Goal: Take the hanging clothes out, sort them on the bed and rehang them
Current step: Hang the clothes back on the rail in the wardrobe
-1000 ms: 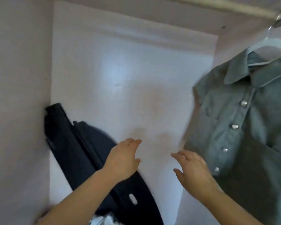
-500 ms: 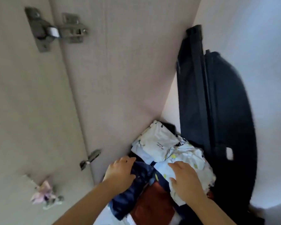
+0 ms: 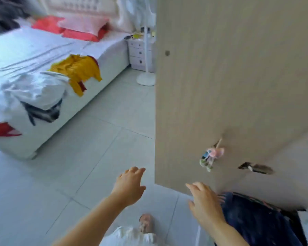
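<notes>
- On the white-sheeted bed (image 3: 25, 47) at far left lie a crumpled white garment (image 3: 34, 89) and a mustard-yellow top (image 3: 78, 68); keep your sorted piles well apart there.
- Your left hand (image 3: 130, 187) hangs over the grey tiled floor (image 3: 96, 157), fingers spread, holding nothing.
- Your right hand (image 3: 204, 203), also spread and empty, is just beside the dark navy patterned cloth (image 3: 256, 219); gather that whole, not by a corner.
- Mind the edge of the beige wooden wardrobe door (image 3: 220, 68) when you turn.

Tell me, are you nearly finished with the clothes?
Not nearly. A yellow garment and a white garment already lie on the bed. The left hand and right hand are empty beside the wardrobe door. Sorting and rehanging remain, and dark blue clothing sits by the door.
</notes>
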Demonstrator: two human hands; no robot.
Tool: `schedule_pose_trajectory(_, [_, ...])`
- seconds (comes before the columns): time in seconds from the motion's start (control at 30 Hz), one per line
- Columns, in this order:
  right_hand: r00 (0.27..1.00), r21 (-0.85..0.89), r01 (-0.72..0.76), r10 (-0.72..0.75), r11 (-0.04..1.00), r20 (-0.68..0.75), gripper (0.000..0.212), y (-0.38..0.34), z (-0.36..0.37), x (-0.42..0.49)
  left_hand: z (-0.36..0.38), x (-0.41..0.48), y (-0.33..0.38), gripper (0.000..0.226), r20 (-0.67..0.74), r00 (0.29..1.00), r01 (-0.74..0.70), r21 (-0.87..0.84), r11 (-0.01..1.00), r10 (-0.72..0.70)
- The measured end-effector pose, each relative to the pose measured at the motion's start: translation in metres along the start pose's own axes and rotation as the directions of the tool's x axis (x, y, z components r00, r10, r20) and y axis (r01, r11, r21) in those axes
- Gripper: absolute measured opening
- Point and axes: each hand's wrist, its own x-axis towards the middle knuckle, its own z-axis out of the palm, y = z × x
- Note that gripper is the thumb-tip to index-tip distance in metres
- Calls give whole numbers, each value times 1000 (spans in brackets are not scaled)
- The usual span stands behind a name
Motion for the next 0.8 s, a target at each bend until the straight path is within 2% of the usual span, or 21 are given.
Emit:
schedule_pose_trajectory(0.17, [966,-28,260,-259,965,27,39,-95,1,69,-20,-25,-90,62,-88,965,236,-106,966,-246])
schedule_pose_trajectory(0.3, [899,-70,438,-436,896,43,43,-174,7,125,-30,-31,-163,63,-106,922,350,-186,918,-373])
schedule_pose_trajectory(0.57, [806,-109,591,-583,799,103,47,-325,9,237,-73,-13,-305,62,-108,833,496,-290,818,-543])
schedule_pose_trajectory(0.8, [724,-121,689,-674,715,145,47,-423,8,324,-105,16,-398,61,-110,735,589,-385,711,-669])
